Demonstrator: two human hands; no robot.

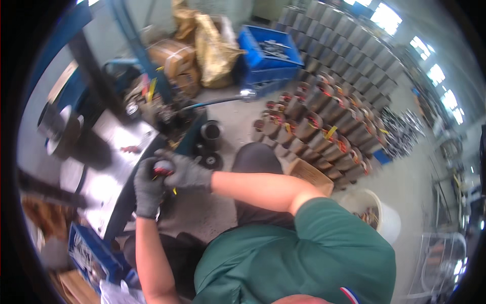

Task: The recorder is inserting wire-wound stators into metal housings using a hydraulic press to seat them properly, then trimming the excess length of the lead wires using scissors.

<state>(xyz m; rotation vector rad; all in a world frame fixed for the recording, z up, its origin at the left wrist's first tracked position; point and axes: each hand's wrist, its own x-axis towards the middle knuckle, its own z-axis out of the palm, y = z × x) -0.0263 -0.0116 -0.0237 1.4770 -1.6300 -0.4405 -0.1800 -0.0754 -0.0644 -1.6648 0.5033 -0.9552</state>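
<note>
**Both gloved hands closed on a small wound part at the bench edge**

At about nine o'clock from the frame's centre, the left hand (148, 188) and the right hand (185, 171) meet, both in dark grey knit gloves. Between them sits a small round part (163, 167), dark with red windings or wire showing at its top, and a sliver of yellow pokes out below it. The left hand's fingers are wrapped up around the part from beneath; the right hand's fingers are curled over it from the three o'clock side. Both grips are clamped on the piece, which is held in the air just off the edge of the steel bench top (109, 167), not resting on it.

Judging by how things lie, the work on this one piece looks to be in mid-course: it is in hand, neither set down on the bench nor placed among the others. At two o'clock, rows of cylindrical wound stators (324, 129) stand on the concrete floor, metal-grey shells with red and copper-toned wire inside and yellow tags here and there; whether those are finished or waiting cannot be told.

The bench top is smooth, scuffed sheet metal with a dull glare. At twelve o'clock a blue plastic crate (268, 55) holds small metal pieces. A white plastic bucket (379, 215) sits at four o'clock, a small cardboard box (310, 175) beside the person's knee.
</note>
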